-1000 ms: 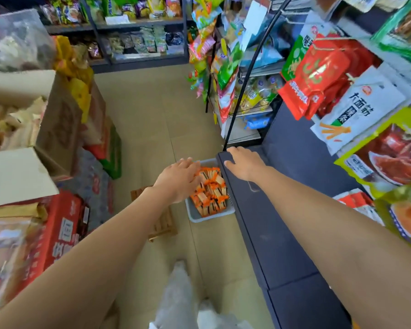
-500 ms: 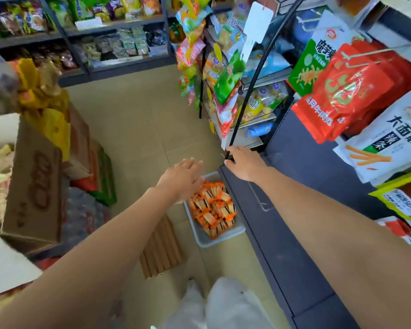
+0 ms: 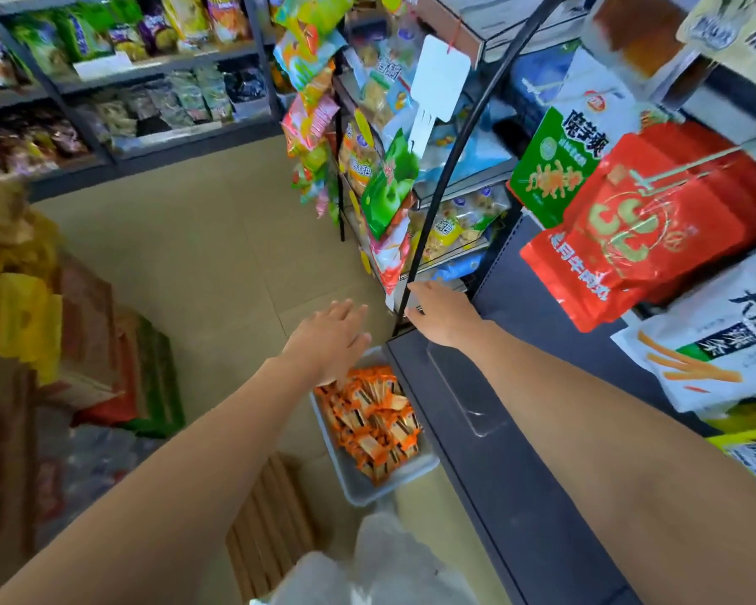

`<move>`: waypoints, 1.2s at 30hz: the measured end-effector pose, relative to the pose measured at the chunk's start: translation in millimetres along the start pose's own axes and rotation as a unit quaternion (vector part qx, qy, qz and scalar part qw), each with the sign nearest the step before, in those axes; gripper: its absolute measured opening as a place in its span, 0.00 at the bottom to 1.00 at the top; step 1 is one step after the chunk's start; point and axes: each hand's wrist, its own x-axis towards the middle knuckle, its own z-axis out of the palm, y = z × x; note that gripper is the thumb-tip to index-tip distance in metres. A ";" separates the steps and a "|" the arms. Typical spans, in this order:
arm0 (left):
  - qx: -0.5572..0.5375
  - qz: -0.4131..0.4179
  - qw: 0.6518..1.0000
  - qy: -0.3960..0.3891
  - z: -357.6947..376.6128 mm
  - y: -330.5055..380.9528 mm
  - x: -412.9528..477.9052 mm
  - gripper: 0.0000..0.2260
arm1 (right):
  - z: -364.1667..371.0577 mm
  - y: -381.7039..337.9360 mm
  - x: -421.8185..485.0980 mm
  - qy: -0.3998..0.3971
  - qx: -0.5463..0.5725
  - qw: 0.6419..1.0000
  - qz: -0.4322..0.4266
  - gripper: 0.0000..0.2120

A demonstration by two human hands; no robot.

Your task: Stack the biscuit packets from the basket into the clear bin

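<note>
A pale plastic bin (image 3: 415, 471) sits on the floor against the dark shelf unit. It is filled with several orange biscuit packets (image 3: 372, 419). My left hand (image 3: 330, 342) hovers over the bin's far end with straight, spread fingers and holds nothing. My right hand (image 3: 439, 316) reaches to the foot of the black rack pole (image 3: 428, 229) at the shelf corner. Its fingertips meet the pole, and whether they curl round it is unclear. No other basket is in sight.
The dark shelf unit (image 3: 498, 451) runs along the right under hanging snack bags (image 3: 638, 229). A white plastic bag (image 3: 389, 565) and a wooden slatted piece (image 3: 271, 521) lie near my feet. Cardboard boxes (image 3: 88, 334) line the left, with tiled floor beyond.
The view has tilted up and come closer. My left hand has risen from the packets and its fingers have straightened. My right hand has stayed at the shelf corner by the pole.
</note>
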 end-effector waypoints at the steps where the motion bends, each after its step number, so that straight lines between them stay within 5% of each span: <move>1: -0.001 -0.001 1.000 0.001 -3.7 -0.3 7.0 0.25 | -4.0 3.6 5.0 0.003 -0.001 1.000 0.000 0.21; 24: 0.123 0.177 0.974 -0.071 -18.0 31.5 160.6 0.24 | 21.1 79.7 34.4 0.050 0.085 0.983 0.152 0.22; 30: 0.186 0.295 0.930 -0.115 -11.6 22.3 221.9 0.23 | 46.8 78.4 55.7 0.067 0.149 0.944 0.288 0.23; 36: 0.239 0.406 0.869 -0.152 28.3 -3.3 259.3 0.23 | 96.3 57.6 60.9 0.105 0.235 0.867 0.427 0.21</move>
